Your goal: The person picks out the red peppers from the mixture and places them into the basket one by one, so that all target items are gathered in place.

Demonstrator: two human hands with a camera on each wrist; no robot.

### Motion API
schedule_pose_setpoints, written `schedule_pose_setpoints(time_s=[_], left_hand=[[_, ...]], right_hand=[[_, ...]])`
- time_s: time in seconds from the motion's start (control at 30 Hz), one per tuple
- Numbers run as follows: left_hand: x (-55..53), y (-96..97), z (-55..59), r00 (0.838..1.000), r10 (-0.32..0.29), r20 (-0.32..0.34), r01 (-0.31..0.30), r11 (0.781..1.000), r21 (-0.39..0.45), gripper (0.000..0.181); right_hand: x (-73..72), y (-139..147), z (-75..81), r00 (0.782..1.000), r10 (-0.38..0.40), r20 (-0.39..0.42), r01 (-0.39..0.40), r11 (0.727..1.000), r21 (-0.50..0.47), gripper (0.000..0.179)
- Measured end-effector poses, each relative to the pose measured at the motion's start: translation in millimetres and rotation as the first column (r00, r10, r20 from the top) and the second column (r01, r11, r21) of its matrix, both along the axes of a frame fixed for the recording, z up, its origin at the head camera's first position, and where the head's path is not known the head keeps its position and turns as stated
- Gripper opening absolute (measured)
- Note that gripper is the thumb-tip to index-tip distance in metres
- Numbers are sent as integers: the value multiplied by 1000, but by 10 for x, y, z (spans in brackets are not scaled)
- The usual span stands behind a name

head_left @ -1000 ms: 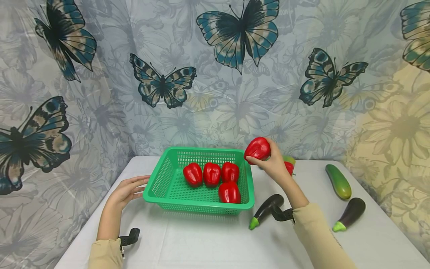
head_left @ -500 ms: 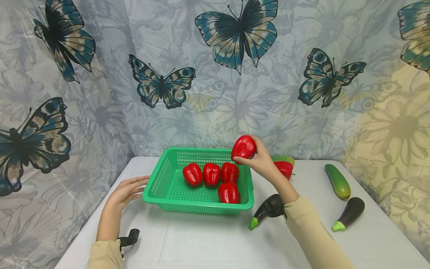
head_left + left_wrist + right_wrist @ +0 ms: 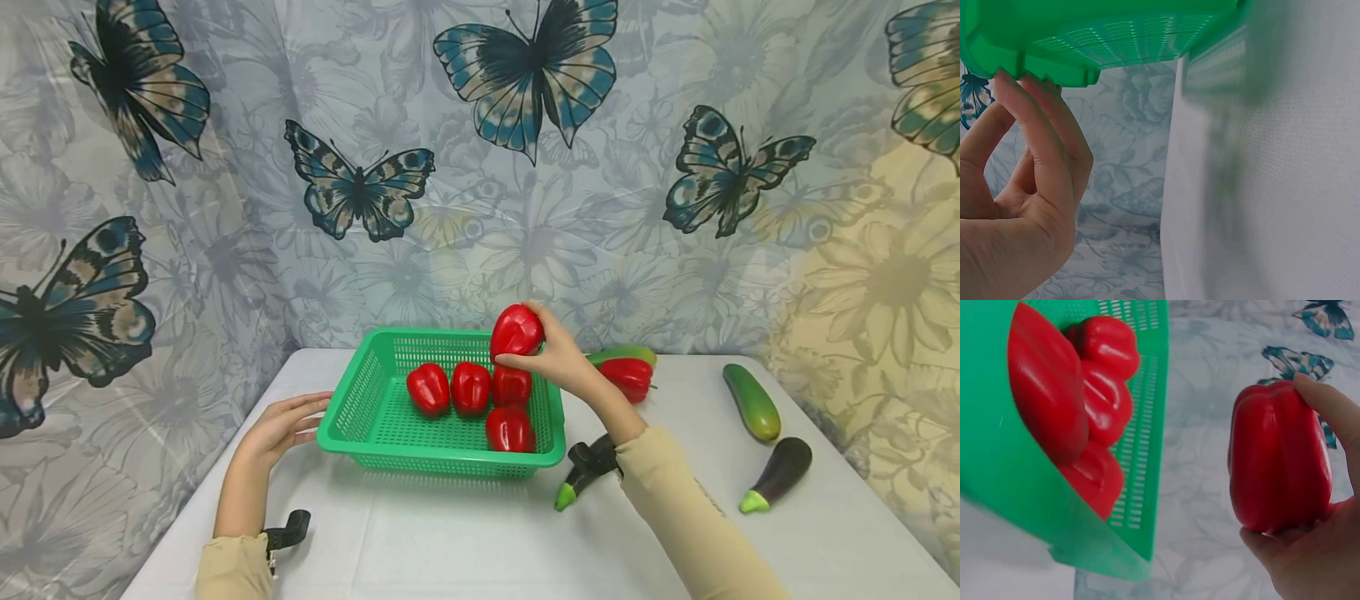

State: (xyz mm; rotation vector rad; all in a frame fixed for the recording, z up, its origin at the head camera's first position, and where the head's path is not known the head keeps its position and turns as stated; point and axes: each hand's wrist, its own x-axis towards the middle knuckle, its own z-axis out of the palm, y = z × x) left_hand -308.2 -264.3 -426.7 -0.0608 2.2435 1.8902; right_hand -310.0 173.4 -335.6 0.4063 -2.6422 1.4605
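Observation:
A red bell pepper [image 3: 517, 332] is gripped between the thumb and fingers of my right hand [image 3: 558, 354], held up over the far right part of the green basket [image 3: 442, 459]. The right wrist view shows this bell pepper [image 3: 1280, 456] apart from the basket wall. Several more red bell peppers [image 3: 471, 389] lie inside the basket, grouped toward its middle and right. At the basket's left side is my left hand [image 3: 279, 429]. In the left wrist view, its loosely bent fingertips [image 3: 1005, 81] touch the basket rim [image 3: 1060, 74] from outside.
Right of the basket, another red bell pepper [image 3: 628, 377] lies by a green vegetable [image 3: 641, 354], partly hidden by the right arm. An eggplant [image 3: 577, 482] lies under the right wrist. Farther right are a cucumber-like green vegetable [image 3: 752, 403] and a second eggplant [image 3: 777, 475]. A butterfly-print cloth [image 3: 480, 275] hangs behind.
My right hand has carried the bell pepper left, from beyond the basket's right rim to above its inside. The bell pepper behind the arm has come into fuller view. My left hand stays put.

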Motion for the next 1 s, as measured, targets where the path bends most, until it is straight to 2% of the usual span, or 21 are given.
schedule_pose_setpoints(time_s=[0.13, 0.33, 0.53, 0.8, 1.0], left_hand=[[6, -4, 0, 1000, -4, 0, 4, 1000, 6, 53], [9, 0, 6, 1000, -3, -2, 3, 1000, 5, 55], [7, -2, 5, 1000, -1, -2, 1, 1000, 0, 57], [9, -11, -7, 1000, -8, 5, 8, 1000, 23, 52], [4, 1, 1, 1000, -4, 7, 4, 1000, 18, 53]], right_hand=[[-18, -56, -2, 999, 27, 22, -27, 999, 24, 93], [-53, -123, -18, 993, 109, 35, -111, 993, 48, 86], [-89, -182, -51, 986, 147, 77, -154, 983, 99, 88], [-126, -244, -110, 968, 173, 181, -205, 963, 176, 93], [-154, -305, -154, 956, 195, 219, -247, 937, 245, 86]])
